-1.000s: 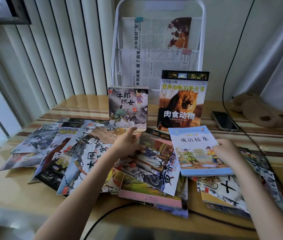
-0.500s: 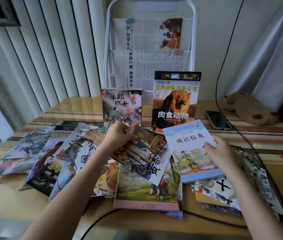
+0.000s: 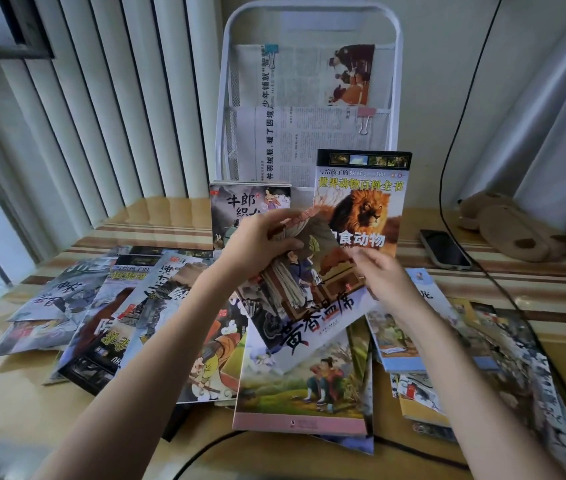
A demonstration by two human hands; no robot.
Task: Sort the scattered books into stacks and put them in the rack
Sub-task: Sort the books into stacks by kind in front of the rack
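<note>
Dozens of thin picture books (image 3: 157, 317) lie fanned and overlapping across the wooden table (image 3: 8, 414), and everything here is placed relative to the white wire rack (image 3: 309, 26) standing at the table's far edge against the wall. Vertical blinds (image 3: 101, 98) hang to the left of the rack. Folded newspapers (image 3: 309, 133) sit in the rack's pockets, held by clips. A lion book (image 3: 364, 199) stands upright, leaning on the rack's lower right front, and a smaller grey storybook (image 3: 240, 206) stands upright against its lower left front. In front of the rack and nearer the person, a large book with a pink bottom edge (image 3: 302, 386) lies flat on the pile. To the right of it lies a blue-edged book (image 3: 399, 341), on top of more scattered books reaching toward the table's right side. Lifted above the pile, directly in front of the rack, is a tilted picture book (image 3: 312, 299) with large black characters on its cover. The left hand (image 3: 257, 244) grasps its upper left corner, fingers curled over the bent edge. The right hand (image 3: 381, 275) pinches its right edge between thumb and fingers. A brown plush toy (image 3: 510, 226) rests to the right of the rack, with a dark phone (image 3: 444, 249) lying flat between the toy and the lion book. A black cable (image 3: 447, 150) runs down the wall right of the rack and across the table.
</note>
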